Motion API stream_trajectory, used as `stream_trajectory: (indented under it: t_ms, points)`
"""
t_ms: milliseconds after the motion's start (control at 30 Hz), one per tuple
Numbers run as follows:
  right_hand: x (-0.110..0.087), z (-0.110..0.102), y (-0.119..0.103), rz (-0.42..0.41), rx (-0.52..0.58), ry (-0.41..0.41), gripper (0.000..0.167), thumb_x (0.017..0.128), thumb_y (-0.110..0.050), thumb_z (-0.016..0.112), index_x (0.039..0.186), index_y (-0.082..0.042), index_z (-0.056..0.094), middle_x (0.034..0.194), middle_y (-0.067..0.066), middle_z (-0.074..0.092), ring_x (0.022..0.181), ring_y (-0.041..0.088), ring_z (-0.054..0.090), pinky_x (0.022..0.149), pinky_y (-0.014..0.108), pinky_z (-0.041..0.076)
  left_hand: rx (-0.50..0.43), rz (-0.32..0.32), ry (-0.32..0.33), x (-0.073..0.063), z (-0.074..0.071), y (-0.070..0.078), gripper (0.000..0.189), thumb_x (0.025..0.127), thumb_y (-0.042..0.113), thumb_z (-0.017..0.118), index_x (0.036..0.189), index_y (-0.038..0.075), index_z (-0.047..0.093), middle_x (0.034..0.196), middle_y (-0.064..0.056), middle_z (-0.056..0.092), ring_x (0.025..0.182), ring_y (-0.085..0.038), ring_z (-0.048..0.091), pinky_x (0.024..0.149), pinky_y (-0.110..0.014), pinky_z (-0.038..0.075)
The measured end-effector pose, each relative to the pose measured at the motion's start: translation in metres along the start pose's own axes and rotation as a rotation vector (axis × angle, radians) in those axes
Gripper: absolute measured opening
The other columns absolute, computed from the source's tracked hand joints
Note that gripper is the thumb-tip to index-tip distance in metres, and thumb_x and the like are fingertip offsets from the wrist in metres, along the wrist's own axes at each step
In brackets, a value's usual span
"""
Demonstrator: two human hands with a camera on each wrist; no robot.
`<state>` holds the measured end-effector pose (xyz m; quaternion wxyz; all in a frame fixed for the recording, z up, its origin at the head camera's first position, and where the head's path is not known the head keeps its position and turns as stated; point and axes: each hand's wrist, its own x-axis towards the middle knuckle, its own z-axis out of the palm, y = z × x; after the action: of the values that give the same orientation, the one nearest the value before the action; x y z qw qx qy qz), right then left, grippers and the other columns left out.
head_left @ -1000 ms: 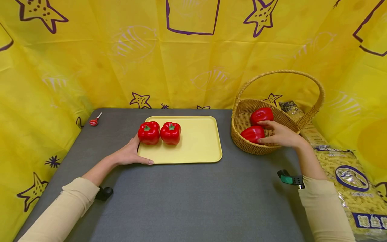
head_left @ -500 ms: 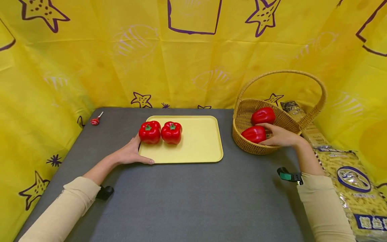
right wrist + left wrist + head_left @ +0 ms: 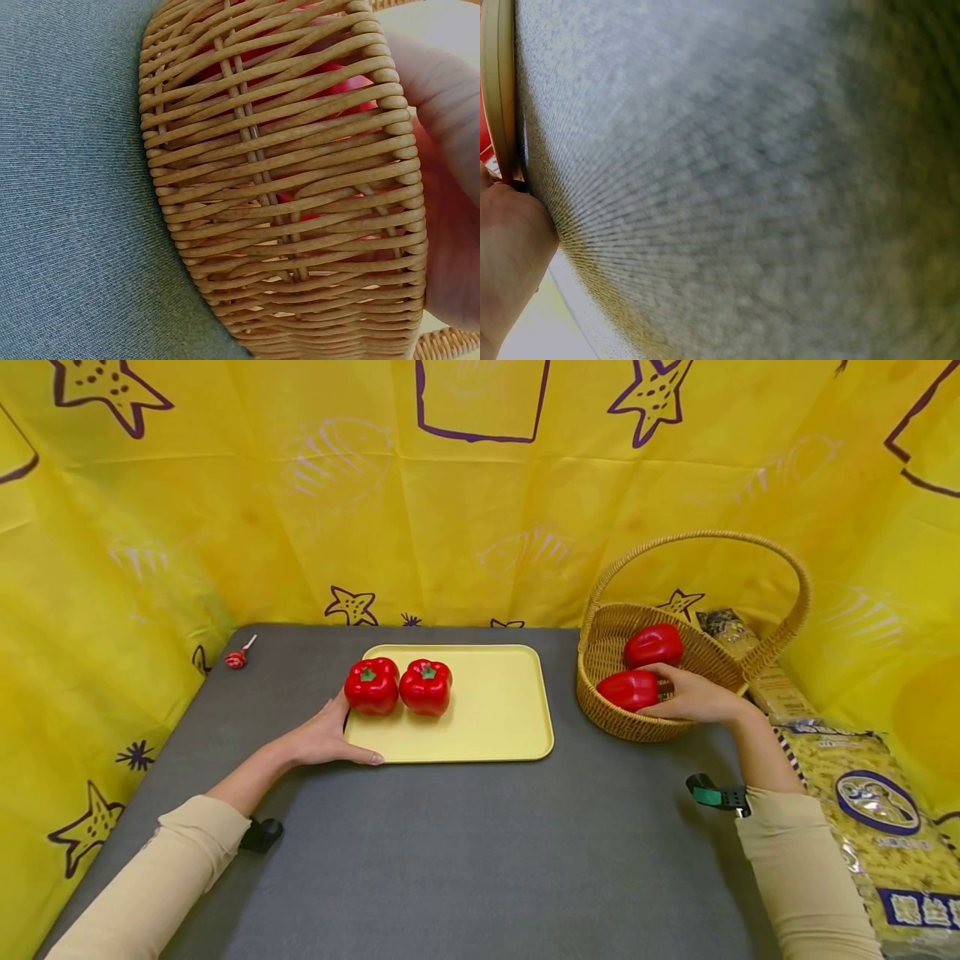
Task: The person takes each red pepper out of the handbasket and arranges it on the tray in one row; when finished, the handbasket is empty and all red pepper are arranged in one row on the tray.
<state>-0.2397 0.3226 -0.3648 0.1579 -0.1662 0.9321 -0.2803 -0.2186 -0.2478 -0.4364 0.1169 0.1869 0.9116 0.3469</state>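
In the head view, my left hand [image 3: 324, 740] holds the front left corner of a pale yellow tray [image 3: 498, 710], thumb along its front edge. Its other fingertips are hidden behind a red bell pepper [image 3: 371, 687] on the tray. A second red bell pepper [image 3: 426, 687] stands right beside that one, green stem up. My right hand [image 3: 693, 696] reaches into a wicker basket [image 3: 626, 727] and grips a red bell pepper [image 3: 627, 691] lying on its side, thumb in front and fingers behind. Another red pepper [image 3: 654, 646] lies behind it. The right wrist view shows the basket's woven wall [image 3: 300, 172].
The basket's tall handle [image 3: 701, 535] arches over the right hand. Bags of dry pasta [image 3: 847, 777] lie along the right side. A red lollipop [image 3: 237, 657] lies at the table's back left. A yellow patterned cloth [image 3: 480, 510] hangs behind the grey table [image 3: 480, 852].
My right hand has closed its thumb and fingers around the front pepper in the basket. The left hand has stayed at the tray, and the view has shifted slightly.
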Motion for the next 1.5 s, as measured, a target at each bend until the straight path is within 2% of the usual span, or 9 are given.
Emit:
stream_trajectory:
  t_ms: [300,533,700,833,1000,1100,1333,1500]
  points:
    - [-0.005,0.004,-0.006,0.053,0.059,0.09,0.083,0.083,-0.042,0.077,0.144,-0.003,0.035,0.127,0.022,0.052,0.113,0.035,0.051,0.091,0.05,0.044,-0.016,0.027,0.003,0.0,0.001,0.001,0.127,0.068,0.049,0.086,0.156,0.018,-0.001,0.157,-0.013,0.015,0.139,-0.035,0.02,0.109,-0.065,0.016]
    - [-0.009,0.006,-0.012,0.094,0.145,0.152,0.092,0.085,-0.043,0.075,0.151,-0.003,0.024,0.141,0.025,0.041,0.126,0.041,0.042,0.097,0.056,0.041,-0.007,0.03,0.002,0.001,0.001,0.0,0.129,0.068,0.048,0.086,0.156,0.018,-0.003,0.158,-0.013,0.014,0.138,-0.035,0.02,0.109,-0.064,0.015]
    - [-0.01,0.009,-0.013,0.117,0.216,0.23,0.094,0.086,-0.044,0.072,0.153,-0.005,0.02,0.142,0.027,0.039,0.128,0.043,0.038,0.096,0.056,0.04,0.004,0.035,0.004,0.002,0.002,-0.002,0.13,0.068,0.048,0.086,0.156,0.017,-0.003,0.158,-0.014,0.014,0.138,-0.035,0.019,0.109,-0.065,0.014]
    - [-0.011,0.013,-0.016,0.122,0.299,0.296,0.09,0.089,-0.041,0.069,0.155,-0.008,0.018,0.143,0.026,0.038,0.128,0.041,0.038,0.092,0.05,0.042,0.007,0.033,0.003,0.002,0.001,-0.003,0.13,0.068,0.049,0.086,0.156,0.017,-0.004,0.158,-0.014,0.012,0.14,-0.034,0.018,0.109,-0.065,0.013]
    - [-0.013,0.017,-0.025,0.118,0.387,0.358,0.083,0.091,-0.037,0.068,0.155,-0.012,0.022,0.145,0.021,0.039,0.128,0.034,0.039,0.085,0.031,0.044,0.008,0.03,0.0,0.002,0.0,-0.003,0.13,0.068,0.049,0.086,0.156,0.017,-0.004,0.158,-0.014,0.012,0.14,-0.035,0.018,0.109,-0.065,0.012]
    - [-0.013,0.02,-0.031,0.11,0.419,0.39,0.079,0.091,-0.038,0.068,0.153,-0.013,0.026,0.144,0.016,0.04,0.126,0.029,0.04,0.082,0.024,0.044,0.006,0.029,0.0,0.002,0.0,-0.003,0.13,0.068,0.049,0.086,0.156,0.017,-0.004,0.158,-0.014,0.012,0.139,-0.035,0.018,0.109,-0.065,0.013]
    - [-0.013,0.026,-0.047,0.073,0.518,0.458,0.07,0.092,-0.035,0.067,0.149,-0.013,0.034,0.132,0.005,0.045,0.111,0.017,0.046,0.078,0.023,0.048,-0.002,0.034,0.003,0.002,0.0,-0.002,0.13,0.068,0.048,0.086,0.156,0.018,-0.004,0.159,-0.013,0.012,0.139,-0.035,0.019,0.109,-0.065,0.015]
    - [-0.014,0.03,-0.062,0.019,0.642,0.448,0.065,0.094,-0.028,0.065,0.148,-0.012,0.034,0.127,-0.001,0.046,0.111,0.015,0.047,0.082,0.022,0.049,-0.003,0.039,0.007,0.001,0.0,-0.003,0.13,0.068,0.048,0.086,0.157,0.018,-0.004,0.159,-0.013,0.012,0.14,-0.035,0.018,0.109,-0.065,0.014]
